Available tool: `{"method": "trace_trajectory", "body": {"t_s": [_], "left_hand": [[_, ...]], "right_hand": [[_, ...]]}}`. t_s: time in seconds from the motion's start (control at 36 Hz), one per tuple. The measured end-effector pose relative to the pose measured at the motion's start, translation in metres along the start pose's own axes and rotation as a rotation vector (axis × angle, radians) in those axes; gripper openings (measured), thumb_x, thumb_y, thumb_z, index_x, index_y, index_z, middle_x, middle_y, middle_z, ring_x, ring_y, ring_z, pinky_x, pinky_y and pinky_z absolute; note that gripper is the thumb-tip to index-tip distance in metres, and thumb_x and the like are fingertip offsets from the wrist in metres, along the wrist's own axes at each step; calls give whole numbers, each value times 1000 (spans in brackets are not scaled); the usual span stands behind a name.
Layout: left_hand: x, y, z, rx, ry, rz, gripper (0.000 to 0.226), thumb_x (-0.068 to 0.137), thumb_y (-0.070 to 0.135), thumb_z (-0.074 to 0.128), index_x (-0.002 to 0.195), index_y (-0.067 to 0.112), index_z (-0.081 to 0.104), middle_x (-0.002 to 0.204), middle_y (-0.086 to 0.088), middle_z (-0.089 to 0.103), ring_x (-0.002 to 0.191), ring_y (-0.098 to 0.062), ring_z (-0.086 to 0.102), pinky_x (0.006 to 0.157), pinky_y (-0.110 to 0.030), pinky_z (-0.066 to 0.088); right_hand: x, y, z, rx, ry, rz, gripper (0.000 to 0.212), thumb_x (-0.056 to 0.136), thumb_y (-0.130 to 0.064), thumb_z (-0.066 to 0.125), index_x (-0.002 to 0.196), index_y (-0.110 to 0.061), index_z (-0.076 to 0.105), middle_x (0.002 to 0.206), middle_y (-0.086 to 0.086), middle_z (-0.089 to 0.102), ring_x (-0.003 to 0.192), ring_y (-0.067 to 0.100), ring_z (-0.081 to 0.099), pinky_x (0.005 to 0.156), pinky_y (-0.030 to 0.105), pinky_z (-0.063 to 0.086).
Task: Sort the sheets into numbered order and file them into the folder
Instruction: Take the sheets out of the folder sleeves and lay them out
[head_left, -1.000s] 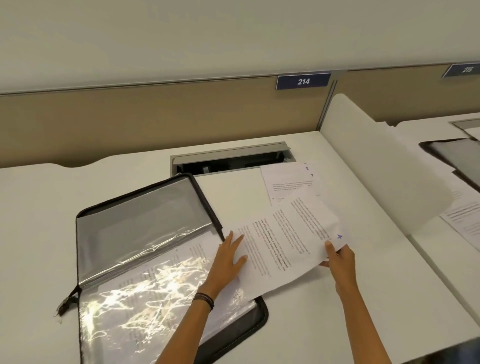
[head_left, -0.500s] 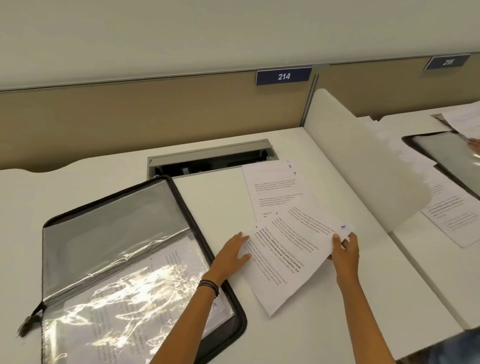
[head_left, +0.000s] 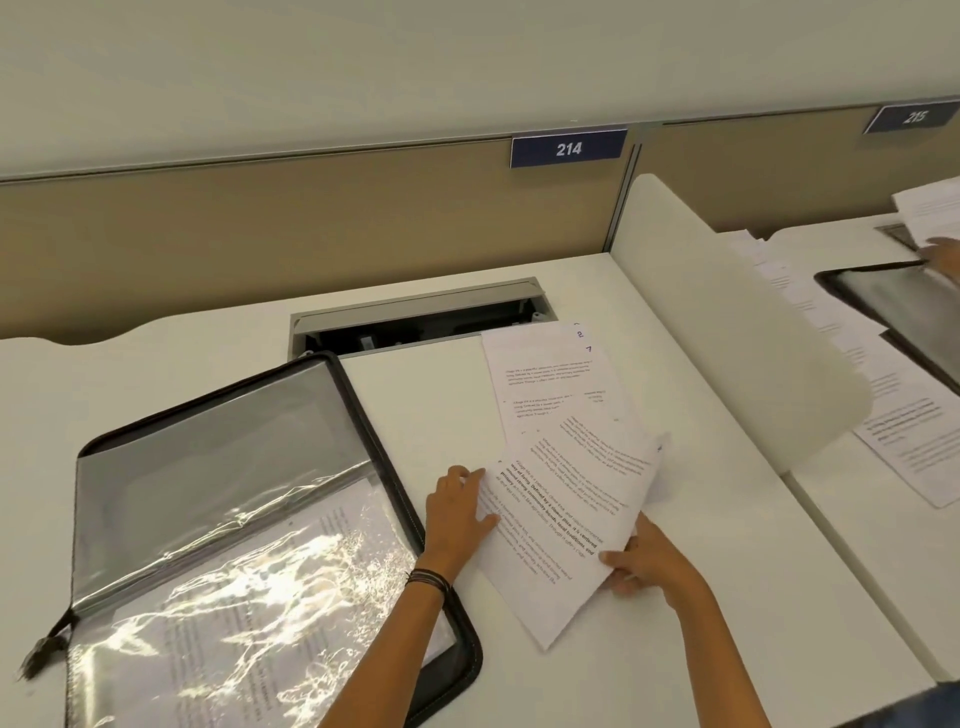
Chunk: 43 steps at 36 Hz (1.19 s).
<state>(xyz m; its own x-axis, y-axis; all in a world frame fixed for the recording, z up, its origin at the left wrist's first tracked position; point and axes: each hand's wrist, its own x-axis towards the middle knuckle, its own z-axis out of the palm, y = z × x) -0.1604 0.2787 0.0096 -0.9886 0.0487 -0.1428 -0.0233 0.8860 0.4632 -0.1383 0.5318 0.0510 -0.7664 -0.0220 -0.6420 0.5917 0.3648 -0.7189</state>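
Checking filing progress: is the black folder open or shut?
Open: the folder lies spread flat, a printed sheet visible inside a clear sleeve.
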Motion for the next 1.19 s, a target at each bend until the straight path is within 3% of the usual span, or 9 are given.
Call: {"method": "trace_trajectory", "body": {"t_s": [0.19, 0.33, 0.44, 0.53, 0.64, 0.75, 0.81, 0.92, 1.19], "left_hand": [[-9, 8, -2, -170, -99, 38, 59, 94, 33, 56, 145, 18, 31, 134, -4, 39, 110, -17, 52, 89, -28, 47], [-14, 15, 1, -220, -162, 57, 56, 95, 31, 55, 145, 18, 33, 123, -1, 44, 95, -9, 48, 82, -20, 42], [-18, 20, 4, -229, -192, 116, 57, 94, 31, 57, 144, 11, 38, 129, -3, 40, 113, -14, 44, 96, -21, 38], [-20, 21, 9, -136, -188, 205, 58, 95, 34, 56, 145, 14, 36, 155, -6, 19, 142, -20, 18, 114, -26, 16], [-20, 22, 21, -26, -251, 258, 75, 93, 52, 40, 152, 16, 12, 156, -2, -16, 145, -21, -16, 112, -30, -15], [-23, 22, 33, 73, -253, 298, 88, 71, 70, 11, 142, 35, -27, 150, 0, -28, 140, -21, -27, 107, -29, -28], [-25, 19, 36, 121, -226, 284, 83, 80, 66, 21, 139, 42, -33, 155, -3, -19, 146, -25, -14, 110, -29, -25], [-21, 19, 52, 248, -202, 204, 78, 92, 65, 17, 152, 17, 4, 160, -9, -4, 147, -27, -3, 111, -43, 4], [-21, 30, 59, 239, -113, 175, 80, 91, 64, 22, 152, 17, 3, 160, -8, 4, 147, -25, -6, 111, -46, 5]], "right_hand": [[16, 1, -11, 188, 457, -106, 48, 81, 1, 69, 123, -10, 49, 116, 20, 62, 96, 32, 61, 78, 50, 55], [18, -12, -14, 220, 587, -169, 47, 87, -7, 65, 130, -9, 49, 124, 22, 57, 108, 32, 57, 89, 37, 45], [23, -24, -20, 210, 570, -221, 46, 88, -1, 61, 133, -8, 49, 124, 21, 57, 100, 25, 54, 84, 31, 43], [29, -31, -24, 149, 561, -257, 46, 88, 2, 59, 132, -9, 49, 123, 20, 58, 96, 23, 53, 82, 30, 43], [35, -40, -29, 7, 550, -316, 50, 89, 0, 57, 136, -11, 44, 127, 20, 54, 99, 25, 52, 80, 29, 40], [43, -40, -31, -218, 495, -365, 58, 91, -4, 57, 144, -11, 34, 143, 17, 41, 130, 31, 39, 104, 38, 34], [46, -36, -30, -337, 496, -366, 61, 91, -7, 58, 145, -11, 30, 149, 16, 32, 136, 32, 30, 109, 42, 28], [50, -26, -24, -536, 515, -295, 62, 91, -17, 59, 146, -14, 30, 156, 15, 13, 141, 34, 17, 113, 50, 20], [55, 6, 4, -505, 321, -357, 54, 95, -17, 53, 145, -15, 32, 157, 12, 12, 146, 26, 10, 117, 41, 9]]}}
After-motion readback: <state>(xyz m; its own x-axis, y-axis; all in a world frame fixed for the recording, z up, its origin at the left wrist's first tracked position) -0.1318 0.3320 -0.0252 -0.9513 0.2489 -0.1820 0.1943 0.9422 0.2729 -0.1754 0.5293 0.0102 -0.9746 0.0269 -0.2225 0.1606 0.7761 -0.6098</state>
